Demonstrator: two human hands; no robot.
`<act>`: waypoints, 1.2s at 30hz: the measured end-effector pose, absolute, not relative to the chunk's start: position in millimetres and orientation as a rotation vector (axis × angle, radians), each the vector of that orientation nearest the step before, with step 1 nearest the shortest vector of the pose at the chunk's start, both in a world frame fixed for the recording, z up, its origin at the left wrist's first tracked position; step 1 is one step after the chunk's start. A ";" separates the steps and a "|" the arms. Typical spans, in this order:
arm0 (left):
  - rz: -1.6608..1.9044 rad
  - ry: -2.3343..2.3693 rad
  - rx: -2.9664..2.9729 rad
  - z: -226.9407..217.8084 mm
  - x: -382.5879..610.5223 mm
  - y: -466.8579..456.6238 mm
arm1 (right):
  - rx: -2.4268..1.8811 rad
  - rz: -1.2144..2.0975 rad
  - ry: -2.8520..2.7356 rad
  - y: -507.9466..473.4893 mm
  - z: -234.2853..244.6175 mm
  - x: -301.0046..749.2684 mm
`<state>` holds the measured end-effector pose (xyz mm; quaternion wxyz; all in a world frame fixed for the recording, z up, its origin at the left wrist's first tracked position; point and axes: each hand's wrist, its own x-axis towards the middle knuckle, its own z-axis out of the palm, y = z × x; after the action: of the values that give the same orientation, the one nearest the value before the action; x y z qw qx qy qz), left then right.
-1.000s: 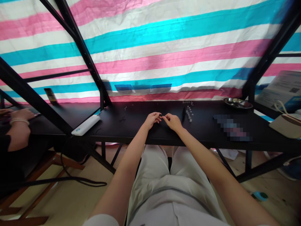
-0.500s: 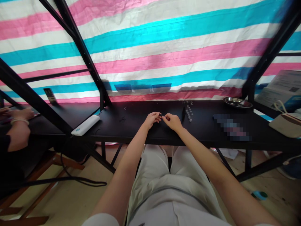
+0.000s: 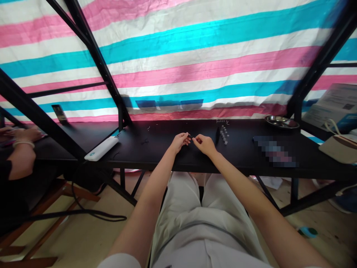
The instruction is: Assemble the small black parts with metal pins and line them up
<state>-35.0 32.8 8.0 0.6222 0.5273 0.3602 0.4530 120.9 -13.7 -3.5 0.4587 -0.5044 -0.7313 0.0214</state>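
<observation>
Over the black table (image 3: 161,154), my left hand (image 3: 180,142) and my right hand (image 3: 204,144) face each other with only a small gap between them. A small dark piece (image 3: 190,136), thin and too small to name, shows between the fingertips. My left thumb and fingers pinch it. The right fingertips are pressed together at its other end; whether they grip it too is hard to see. Right of my right hand lie several small clear round pieces (image 3: 224,134) in rows, beside a narrow black upright object (image 3: 218,135).
A white power bank-like block (image 3: 102,148) lies left, near thin dark strands (image 3: 144,142). At the right are a metal dish (image 3: 282,122), a pixelated flat item (image 3: 275,150) and a beige pouch (image 3: 338,149). Black frame posts flank the table. Another person's hand (image 3: 28,134) is at far left.
Both hands stay almost in place. The fingertips have shifted slightly, and more of the small dark piece shows between them.
</observation>
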 end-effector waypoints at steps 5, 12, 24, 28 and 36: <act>1.104 0.860 1.184 5.1 -34.5 36.9 | -1.238 0.085 -1.808 -14.2 -2.8 121.9; 1.123 0.874 1.169 4.0 -34.0 38.4 | -1.276 0.079 -1.847 -15.4 -3.0 122.5; 1.064 0.850 1.284 5.7 -35.9 33.9 | -1.352 0.091 -1.934 -13.9 -3.5 122.9; 0.994 0.797 1.390 8.5 -36.0 28.7 | -1.310 0.064 -1.897 -14.2 -3.7 123.3; 0.986 0.825 1.440 9.1 -34.7 26.8 | -1.280 0.053 -1.866 -13.4 -3.9 122.4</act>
<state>-34.7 26.8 9.1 0.5693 0.6132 0.3515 0.4199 122.4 -13.4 -3.9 0.4250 -0.5118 -0.7463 0.0210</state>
